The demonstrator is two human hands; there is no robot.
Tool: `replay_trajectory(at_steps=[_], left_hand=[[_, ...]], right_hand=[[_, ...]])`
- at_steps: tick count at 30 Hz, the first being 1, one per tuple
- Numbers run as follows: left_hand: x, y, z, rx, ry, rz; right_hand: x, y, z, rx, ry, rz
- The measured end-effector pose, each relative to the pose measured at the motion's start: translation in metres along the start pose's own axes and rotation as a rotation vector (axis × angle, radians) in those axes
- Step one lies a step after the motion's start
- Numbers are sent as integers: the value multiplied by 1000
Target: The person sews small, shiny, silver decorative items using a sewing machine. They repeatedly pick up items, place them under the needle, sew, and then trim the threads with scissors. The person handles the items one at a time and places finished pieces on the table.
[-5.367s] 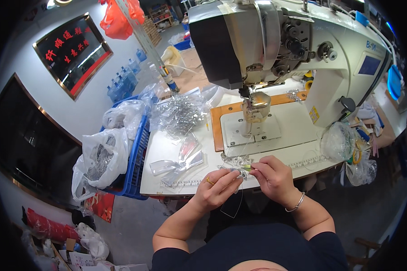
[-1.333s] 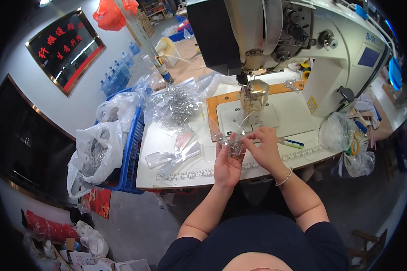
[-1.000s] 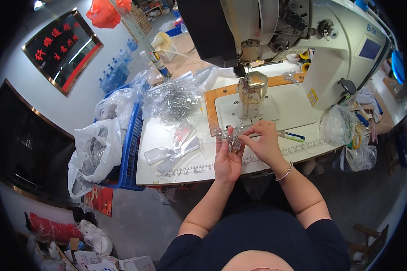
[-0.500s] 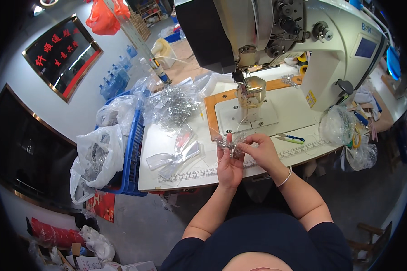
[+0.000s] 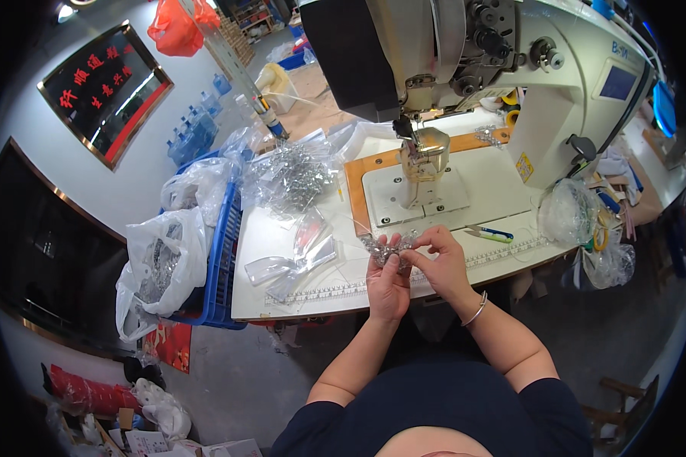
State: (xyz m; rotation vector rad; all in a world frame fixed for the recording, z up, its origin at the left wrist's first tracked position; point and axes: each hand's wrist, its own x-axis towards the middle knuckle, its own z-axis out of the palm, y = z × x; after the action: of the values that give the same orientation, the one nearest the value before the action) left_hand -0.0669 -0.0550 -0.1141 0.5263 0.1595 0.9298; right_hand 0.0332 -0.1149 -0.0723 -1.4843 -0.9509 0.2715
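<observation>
At the front edge of the white sewing table, both hands hold a small cluster of glittery silver trim point(image 5: 386, 247) that looks beaded or jewelled. My left hand point(image 5: 389, 292) supports it from below, palm up, with the thumb pressed on its near side and fingers curled behind. My right hand point(image 5: 442, 266) pinches the cluster's right end between thumb and fingertips. Parts of the trim are hidden by fingers. Left of the hands lie clear plastic strips point(image 5: 301, 263). Farther back is a heap of similar silver pieces point(image 5: 293, 179) on clear plastic.
Beyond my hands stands a white industrial sewing machine point(image 5: 564, 99), its needle area over a metal plate. Thread snips point(image 5: 489, 233) lie right of my hands, above a ruler strip point(image 5: 503, 254). A blue basket point(image 5: 222, 251) with white plastic bags point(image 5: 168, 259) adjoins the table's left side.
My left index finger, upright before, has bent down, and the left thumb has come across the trim. The right fingers have shifted slightly, still pinching its end.
</observation>
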Motion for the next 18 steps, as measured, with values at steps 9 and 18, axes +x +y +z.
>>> replay_trajectory(at_steps=[9, 18], left_hand=[[-2, -4, -2, 36, -17, 18], [-5, 0, -2, -24, -101, 28]], right_hand=[[-3, 10, -1, 149, 6, 148], [-6, 34, -18, 229, -211, 354]])
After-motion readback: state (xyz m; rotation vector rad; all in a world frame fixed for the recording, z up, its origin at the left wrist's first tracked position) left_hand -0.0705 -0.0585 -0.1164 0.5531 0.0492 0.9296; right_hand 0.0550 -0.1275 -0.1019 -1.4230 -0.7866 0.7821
